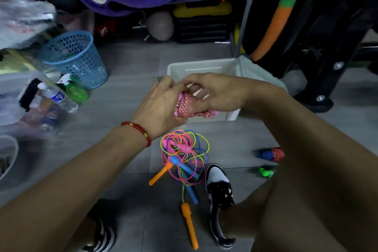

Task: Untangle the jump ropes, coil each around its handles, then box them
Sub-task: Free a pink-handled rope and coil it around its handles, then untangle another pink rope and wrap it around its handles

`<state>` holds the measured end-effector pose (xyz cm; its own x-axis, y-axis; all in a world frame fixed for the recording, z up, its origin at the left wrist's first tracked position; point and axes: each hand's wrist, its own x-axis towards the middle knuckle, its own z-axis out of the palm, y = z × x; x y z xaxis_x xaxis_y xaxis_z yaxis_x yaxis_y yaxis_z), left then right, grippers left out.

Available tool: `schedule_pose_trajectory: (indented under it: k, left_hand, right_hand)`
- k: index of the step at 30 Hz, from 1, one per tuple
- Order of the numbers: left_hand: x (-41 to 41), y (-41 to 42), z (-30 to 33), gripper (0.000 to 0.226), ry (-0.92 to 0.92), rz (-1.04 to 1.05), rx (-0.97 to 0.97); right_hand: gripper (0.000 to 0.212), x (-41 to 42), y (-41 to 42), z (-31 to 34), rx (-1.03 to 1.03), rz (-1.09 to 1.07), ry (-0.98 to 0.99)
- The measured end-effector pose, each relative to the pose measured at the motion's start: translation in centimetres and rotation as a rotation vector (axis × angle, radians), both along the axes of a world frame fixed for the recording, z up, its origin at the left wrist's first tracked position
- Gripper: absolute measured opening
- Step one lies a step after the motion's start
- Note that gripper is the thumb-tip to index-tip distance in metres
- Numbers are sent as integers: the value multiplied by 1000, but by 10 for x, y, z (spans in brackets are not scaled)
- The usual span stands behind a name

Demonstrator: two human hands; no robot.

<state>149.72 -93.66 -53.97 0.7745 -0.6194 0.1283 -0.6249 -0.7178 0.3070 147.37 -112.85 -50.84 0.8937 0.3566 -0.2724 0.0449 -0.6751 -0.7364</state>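
Tangled ropes [184, 157] before box [204, 66]; basket [75, 57] left.

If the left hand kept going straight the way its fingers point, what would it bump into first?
Probably the right hand. The left hand points right and slightly forward, gripping the red-and-white rope bundle that both hands share. Beyond them sits the white box, though depth is hard to judge.
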Motion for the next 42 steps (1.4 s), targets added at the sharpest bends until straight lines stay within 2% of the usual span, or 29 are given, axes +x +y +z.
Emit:
schedule_pose_trajectory:
  k: [2, 4, 6, 8, 10, 11, 13, 14, 16, 19, 21, 23, 25, 29, 32, 34, 36, 39, 42]
  left_hand:
    - [5, -27, -5, 75, 23, -42, -76]
    - [9, -54, -15, 81, 59, -84, -147]
    - [13, -79, -29, 96, 157, -77, -203]
    - [17, -101, -49, 103, 266, -27, -199]
    - [17, -118, -70, 98, 405, 28, -201]
    - [17, -125, -81, 96, 467, 58, -206]
    - [19, -135, -105, 97, 564, 122, -204]
    - [21, -138, -119, 95, 611, 145, -198]
    - [24, -140, -143, 89, 691, 176, -181]
    - [22, -139, -161, 78, 758, 208, -147]
    - [22, -132, -168, 66, 766, 192, -104]
    - [26, -121, -171, 58, 762, 175, -86]
    - [30, -108, -175, 59, 743, 175, -96]
    - [38, -68, -169, 50, 740, 197, -78]
    - [35, -32, -143, 47, 734, 207, -59]
    - [29, -3, -121, 47, 649, 176, -32]
    - [24, 30, -97, 46, 607, 144, 36]
    - [18, 70, -55, 41, 594, 48, 198]
    - [10, 101, -24, 32, 602, 5, 277]
  right_hand:
    - [78, 5, -29, -2, 9, -13, 63]
    - [79, 2, -60, -11, 41, -66, 116]
    - [80, -9, -88, -31, 127, -218, 169]
    - [66, -29, -121, -67, 94, -381, 155]
    - [32, -66, -155, -120, -11, -555, 161]
    - [27, -89, -165, -149, 35, -708, 190]
    - [30, -144, -174, -213, 194, -1144, 223]
    - [29, -169, -175, -244, 289, -1373, 254]
    - [27, -210, -163, -289, 537, -1699, 353]
    - [28, -245, -135, -327, 727, -2019, 437]
    - [26, -250, -124, -347, 814, -2095, 392]
    - [29, -243, -119, -361, 914, -2100, 292]
    - [31, -236, -121, -371, 977, -2128, 209]
    - [48, -232, -127, -373, 1009, -2024, 216]
    - [32, -220, -122, -343, 823, -1933, 302]
    - [17, -202, -116, -303, 675, -1761, 304]
    - [8, -177, -116, -252, 616, -1486, 223]
    - [30, -122, -118, -160, 587, -999, 147]
    - [21, -61, -101, -80, 409, -592, 193]
